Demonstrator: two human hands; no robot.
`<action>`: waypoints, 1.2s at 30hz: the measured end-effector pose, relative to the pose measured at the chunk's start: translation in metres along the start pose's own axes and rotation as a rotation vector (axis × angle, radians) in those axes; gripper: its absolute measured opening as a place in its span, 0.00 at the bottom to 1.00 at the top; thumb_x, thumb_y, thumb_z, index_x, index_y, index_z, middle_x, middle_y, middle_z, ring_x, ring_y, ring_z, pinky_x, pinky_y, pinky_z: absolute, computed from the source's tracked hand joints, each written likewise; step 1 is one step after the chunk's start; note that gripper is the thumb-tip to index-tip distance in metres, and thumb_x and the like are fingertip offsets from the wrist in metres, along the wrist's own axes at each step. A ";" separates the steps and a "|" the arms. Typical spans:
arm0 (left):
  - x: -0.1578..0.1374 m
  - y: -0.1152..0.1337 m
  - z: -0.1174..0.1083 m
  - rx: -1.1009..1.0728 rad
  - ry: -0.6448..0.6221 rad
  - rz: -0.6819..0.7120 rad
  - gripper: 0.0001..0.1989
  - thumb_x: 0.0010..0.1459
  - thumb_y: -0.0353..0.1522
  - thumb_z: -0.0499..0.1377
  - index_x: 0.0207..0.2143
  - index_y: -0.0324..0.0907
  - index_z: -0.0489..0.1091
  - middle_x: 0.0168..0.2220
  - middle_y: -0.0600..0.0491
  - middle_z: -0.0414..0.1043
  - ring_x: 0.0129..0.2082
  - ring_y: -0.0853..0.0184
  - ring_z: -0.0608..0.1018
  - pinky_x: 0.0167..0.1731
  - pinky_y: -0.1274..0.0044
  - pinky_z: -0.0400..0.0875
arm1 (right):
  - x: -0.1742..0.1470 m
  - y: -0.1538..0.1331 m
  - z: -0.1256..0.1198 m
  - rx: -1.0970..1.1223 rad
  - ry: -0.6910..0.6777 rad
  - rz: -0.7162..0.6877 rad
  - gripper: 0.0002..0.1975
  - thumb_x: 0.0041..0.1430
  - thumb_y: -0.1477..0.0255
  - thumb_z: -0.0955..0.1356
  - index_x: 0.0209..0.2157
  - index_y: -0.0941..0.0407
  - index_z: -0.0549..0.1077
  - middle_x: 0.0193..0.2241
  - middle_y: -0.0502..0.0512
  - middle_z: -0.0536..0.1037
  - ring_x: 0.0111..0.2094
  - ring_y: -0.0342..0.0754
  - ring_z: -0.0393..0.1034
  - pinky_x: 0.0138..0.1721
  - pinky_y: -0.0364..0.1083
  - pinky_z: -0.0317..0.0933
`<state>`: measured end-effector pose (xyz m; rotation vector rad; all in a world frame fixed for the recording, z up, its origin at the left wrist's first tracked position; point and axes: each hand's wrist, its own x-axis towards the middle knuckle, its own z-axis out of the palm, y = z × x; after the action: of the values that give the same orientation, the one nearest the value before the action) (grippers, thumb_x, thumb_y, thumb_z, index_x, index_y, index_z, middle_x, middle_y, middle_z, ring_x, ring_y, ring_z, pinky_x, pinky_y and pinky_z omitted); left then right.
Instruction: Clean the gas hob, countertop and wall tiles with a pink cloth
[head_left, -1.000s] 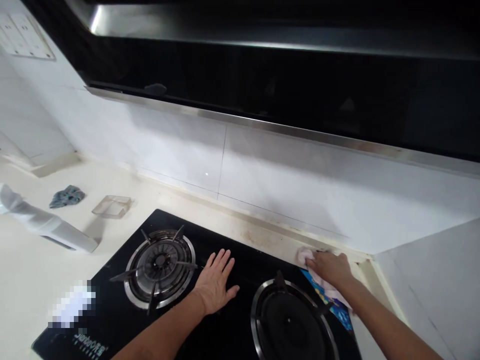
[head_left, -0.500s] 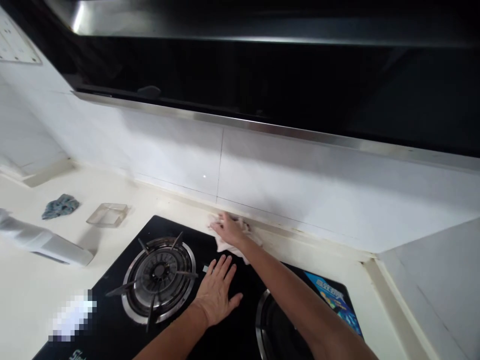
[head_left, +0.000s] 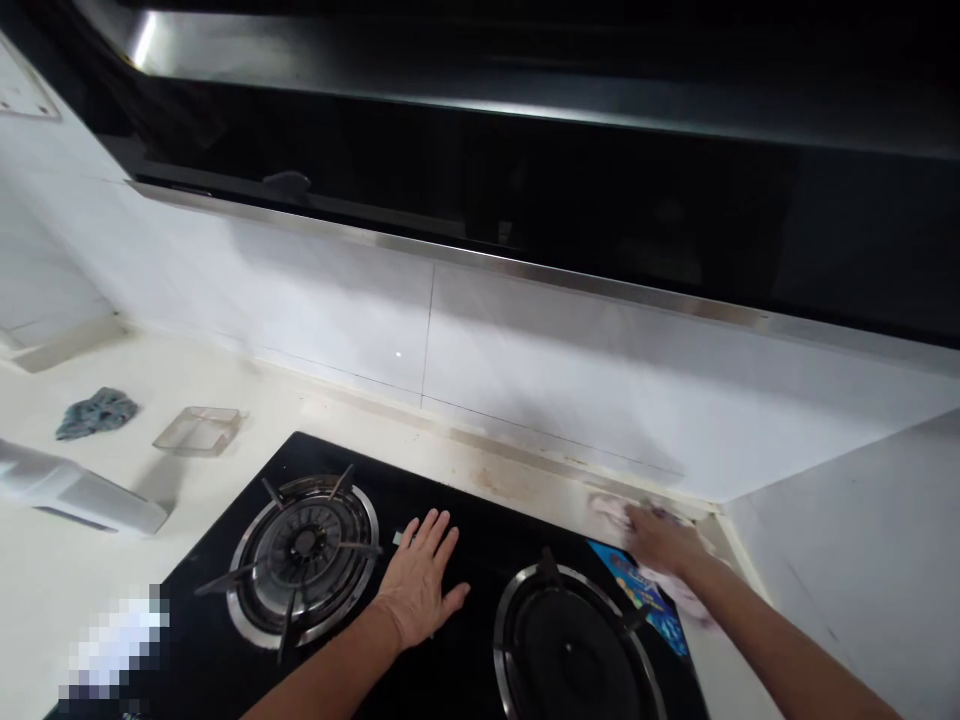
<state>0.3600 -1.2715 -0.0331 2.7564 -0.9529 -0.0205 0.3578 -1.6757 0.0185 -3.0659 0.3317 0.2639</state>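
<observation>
My left hand (head_left: 420, 582) lies flat with fingers spread on the black glass gas stove (head_left: 442, 660), between the two burners. Over at the stove's back right corner, my right hand (head_left: 661, 540) presses a pale pinkish cloth (head_left: 611, 508) against the counter strip behind the stove. The hand is somewhat blurred and covers the middle of the cloth. Beside it, a blue printed sticker (head_left: 645, 600) marks the stove's right corner. A brownish stain (head_left: 499, 482) shows on the strip behind the stove.
Left burner (head_left: 304, 545) and right burner (head_left: 574, 650) carry raised metal supports. On the left counter are a grey-blue rag (head_left: 97, 413), a clear shallow plastic box (head_left: 199, 430) and a white bottle (head_left: 82, 487) on its side. A dark range hood (head_left: 480, 180) overhangs the wall.
My right hand has swept the cloth rightward along the strip to the back right corner, uncovering the stain and right burner. My left hand stays on the stove. The view has shifted slightly.
</observation>
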 end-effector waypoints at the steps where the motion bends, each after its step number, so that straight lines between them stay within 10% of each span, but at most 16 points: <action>1: 0.000 0.000 -0.001 -0.003 -0.001 0.000 0.37 0.63 0.50 0.53 0.68 0.39 0.55 0.72 0.43 0.41 0.72 0.51 0.46 0.69 0.55 0.44 | -0.004 0.012 -0.001 -0.024 0.000 0.011 0.16 0.54 0.70 0.64 0.44 0.57 0.74 0.45 0.67 0.78 0.45 0.61 0.72 0.46 0.58 0.61; 5: 0.000 0.001 -0.002 -0.012 0.000 0.010 0.37 0.63 0.50 0.53 0.68 0.38 0.55 0.72 0.42 0.41 0.72 0.51 0.46 0.69 0.54 0.45 | 0.008 -0.009 0.000 -0.054 0.011 -0.146 0.14 0.60 0.67 0.62 0.41 0.57 0.75 0.45 0.66 0.78 0.48 0.59 0.71 0.50 0.54 0.60; 15: -0.001 -0.004 0.005 0.047 0.033 0.023 0.37 0.63 0.50 0.54 0.67 0.40 0.56 0.72 0.43 0.43 0.72 0.51 0.48 0.68 0.55 0.47 | 0.088 -0.262 0.003 0.054 0.090 -0.600 0.15 0.65 0.64 0.63 0.47 0.51 0.76 0.51 0.55 0.78 0.54 0.53 0.66 0.54 0.48 0.57; 18: -0.002 -0.004 0.003 0.024 0.030 0.018 0.37 0.63 0.51 0.53 0.67 0.41 0.56 0.72 0.44 0.43 0.72 0.52 0.48 0.68 0.55 0.47 | 0.085 -0.250 0.006 0.059 0.099 -0.563 0.17 0.66 0.61 0.61 0.49 0.51 0.75 0.50 0.55 0.78 0.53 0.54 0.68 0.53 0.50 0.58; 24: -0.003 -0.001 0.000 -0.060 0.000 0.001 0.38 0.65 0.54 0.47 0.68 0.40 0.55 0.72 0.43 0.42 0.72 0.53 0.45 0.69 0.56 0.43 | 0.044 -0.097 0.010 -0.005 0.088 -0.249 0.20 0.68 0.64 0.57 0.51 0.55 0.74 0.52 0.63 0.77 0.53 0.58 0.69 0.54 0.56 0.59; 27: -0.002 -0.001 0.002 -0.085 -0.007 0.010 0.38 0.65 0.54 0.45 0.68 0.39 0.54 0.72 0.42 0.41 0.72 0.53 0.43 0.69 0.54 0.42 | 0.030 -0.067 0.006 -0.046 0.060 -0.116 0.21 0.66 0.70 0.56 0.50 0.62 0.74 0.49 0.72 0.77 0.51 0.64 0.70 0.49 0.59 0.62; 30: -0.001 -0.002 0.004 -0.097 -0.003 0.017 0.39 0.65 0.54 0.45 0.69 0.39 0.54 0.72 0.42 0.40 0.72 0.52 0.42 0.69 0.54 0.41 | 0.034 -0.098 0.008 -0.036 0.039 -0.168 0.18 0.63 0.74 0.59 0.48 0.61 0.76 0.48 0.71 0.78 0.51 0.60 0.71 0.51 0.55 0.61; 36: -0.003 -0.002 0.004 -0.106 -0.015 0.020 0.39 0.65 0.54 0.45 0.69 0.39 0.52 0.72 0.42 0.39 0.72 0.52 0.42 0.69 0.54 0.40 | 0.074 -0.249 0.002 0.124 0.092 -0.383 0.19 0.68 0.67 0.57 0.52 0.58 0.73 0.50 0.65 0.77 0.51 0.56 0.70 0.53 0.51 0.60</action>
<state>0.3586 -1.2686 -0.0378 2.6537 -0.9552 -0.0864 0.4829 -1.4480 0.0109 -2.9413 -0.2294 0.0801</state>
